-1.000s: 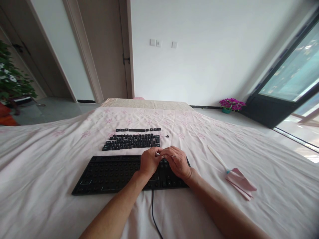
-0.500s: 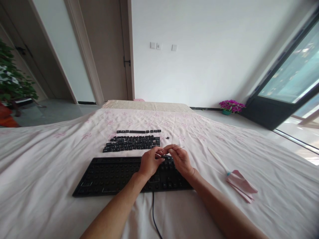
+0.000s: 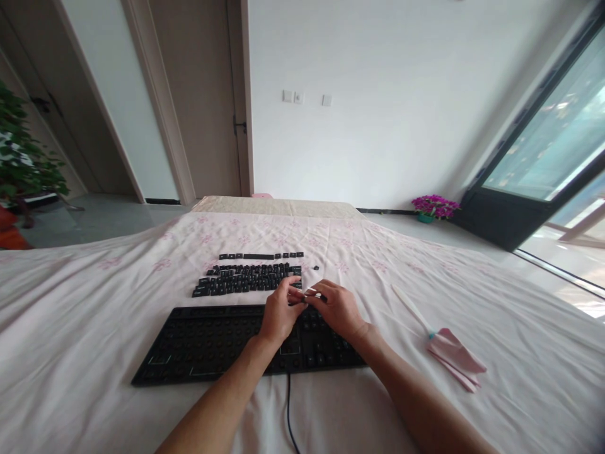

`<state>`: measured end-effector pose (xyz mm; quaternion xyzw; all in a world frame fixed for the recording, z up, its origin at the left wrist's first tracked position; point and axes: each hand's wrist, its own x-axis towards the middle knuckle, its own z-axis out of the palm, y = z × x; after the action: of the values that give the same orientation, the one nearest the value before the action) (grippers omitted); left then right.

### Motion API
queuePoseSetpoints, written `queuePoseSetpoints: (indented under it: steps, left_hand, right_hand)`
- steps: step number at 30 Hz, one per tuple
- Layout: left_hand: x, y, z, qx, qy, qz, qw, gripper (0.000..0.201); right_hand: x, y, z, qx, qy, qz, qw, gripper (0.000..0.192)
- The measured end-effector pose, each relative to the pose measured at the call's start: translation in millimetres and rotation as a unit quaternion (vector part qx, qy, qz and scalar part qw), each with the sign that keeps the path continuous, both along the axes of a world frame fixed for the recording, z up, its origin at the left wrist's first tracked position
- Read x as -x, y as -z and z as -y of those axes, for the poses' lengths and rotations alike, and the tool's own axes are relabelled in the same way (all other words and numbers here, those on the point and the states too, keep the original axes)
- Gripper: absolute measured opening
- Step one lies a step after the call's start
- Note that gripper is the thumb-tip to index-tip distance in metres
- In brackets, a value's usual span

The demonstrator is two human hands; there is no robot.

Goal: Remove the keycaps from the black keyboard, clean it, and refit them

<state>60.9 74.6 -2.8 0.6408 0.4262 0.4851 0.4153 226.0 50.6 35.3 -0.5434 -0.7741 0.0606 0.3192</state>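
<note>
A black keyboard (image 3: 212, 343) with its keycaps taken off lies on a pink flowered sheet (image 3: 94, 328). Both my hands meet above its right part. My right hand (image 3: 339, 310) holds a thin pale tool (image 3: 312, 292) in its fingertips. My left hand (image 3: 278, 313) pinches at the tool's tip, where a small dark keycap seems to sit; it is too small to be sure. Behind the keyboard the removed keycaps (image 3: 246, 279) lie in rows, with a further single row (image 3: 261, 256) beyond them. One lone keycap (image 3: 316, 268) lies to their right.
A folded pink cloth (image 3: 456, 356) and a white-handled brush (image 3: 410, 305) lie to the right. The keyboard's cable (image 3: 288, 410) runs toward me. A green plant (image 3: 23, 164) stands far left, purple flowers (image 3: 435, 206) by the glass door (image 3: 534, 189).
My hands lifted off the keyboard's right end and came together just above it. The thin tool swung from pointing up-right to lying level between my fingertips.
</note>
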Motion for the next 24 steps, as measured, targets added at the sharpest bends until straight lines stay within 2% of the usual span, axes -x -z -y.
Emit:
queuePoseSetpoints:
  steps: [4,8,11,14,16,24]
  left_hand:
    - [0,3.2,0,-0.001,0.014,0.019,1.0,0.053]
    - [0,2.4,0,0.007,0.021,0.007,1.0,0.057]
    - [-2,0.3,2,-0.003,0.003,-0.023,1.0,0.057]
    - [-3,0.2,2,-0.019,-0.006,-0.048,0.999,0.053]
    - [-3,1.2,2,-0.024,-0.01,-0.054,0.998,0.05]
    - [-3,-4.4,3,-0.025,-0.019,-0.085,0.996,0.039]
  right_hand:
    - [4,3.2,3,0.023,-0.004,0.052,0.998,0.018]
    - [-3,1.3,-3,0.027,-0.004,0.062,0.998,0.021]
    - [-23,-0.7,-27,0.036,0.047,0.045,0.997,0.02]
    - [-47,0.5,-59,0.06,0.142,0.074,0.985,0.02]
    - [-58,3.9,-77,0.083,0.172,0.105,0.976,0.021]
    - [-64,19.4,-106,0.102,0.163,0.134,0.972,0.023]
